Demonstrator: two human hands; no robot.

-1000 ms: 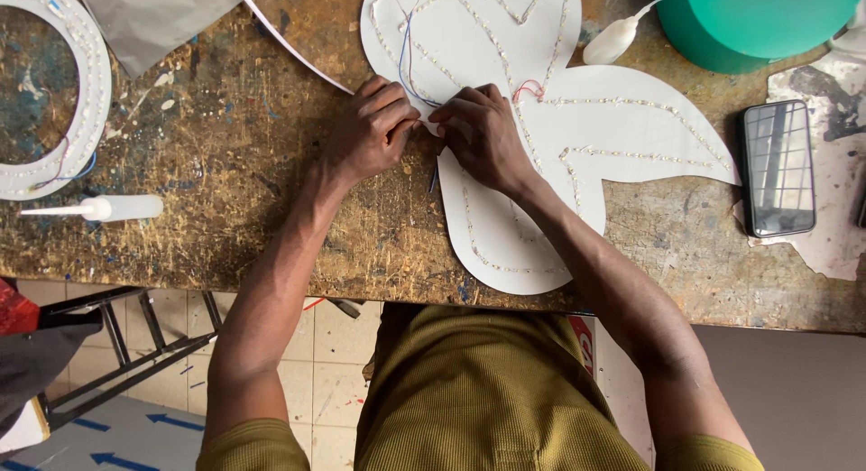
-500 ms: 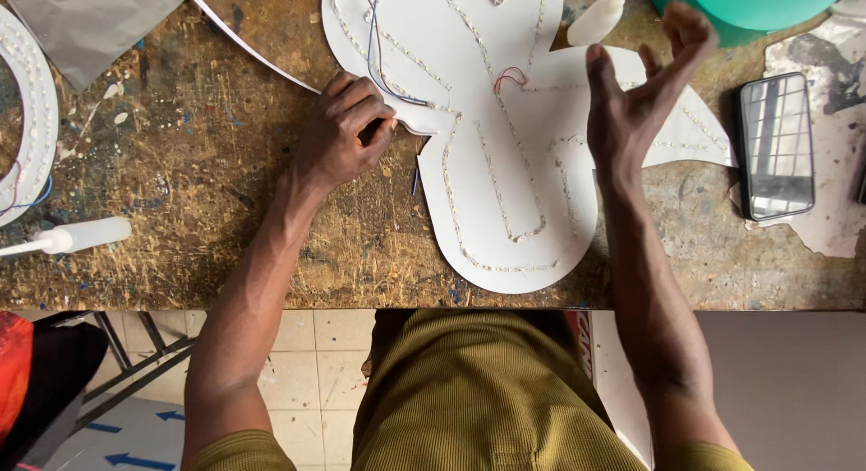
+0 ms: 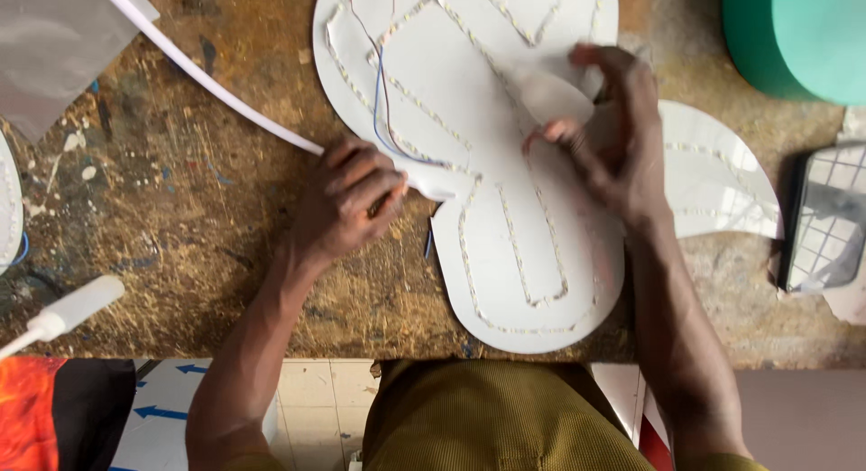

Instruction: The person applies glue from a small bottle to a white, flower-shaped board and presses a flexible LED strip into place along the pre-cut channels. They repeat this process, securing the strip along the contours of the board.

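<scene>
Right now, a white cut-out board point(image 3: 505, 209) is lying flat on a worn, paint-spattered wooden workbench point(image 3: 180, 209), its rounded lower end reaching the near edge of the bench. Rows of small pale dots are running across its face in outlined strokes, and thin blue and dark wires point(image 3: 383, 101) are trailing over its upper left part.

The left hand point(image 3: 347, 205) is resting at the board's left edge, fingers curled together and pinching the edge where the wires are coming down. A white strip point(image 3: 207, 74) is running diagonally from the top left corner of the bench to this hand.

The right hand point(image 3: 613, 137) is hovering over the upper right part of the board, blurred, with the fingers bent and the thumb and forefinger tips drawn close together; I cannot tell whether anything is being held between them. A second white piece point(image 3: 722, 178) with the same dotted lines is sticking out from under the board, to the right of this hand.

A teal container point(image 3: 803, 38) is sitting at the top right corner, and a phone point(image 3: 825, 223) with a grid on its screen is lying near the right edge. A white tube point(image 3: 68, 313) is lying at the lower left of the bench, well apart from both hands. The person is wearing an olive ribbed shirt point(image 3: 487, 417).
</scene>
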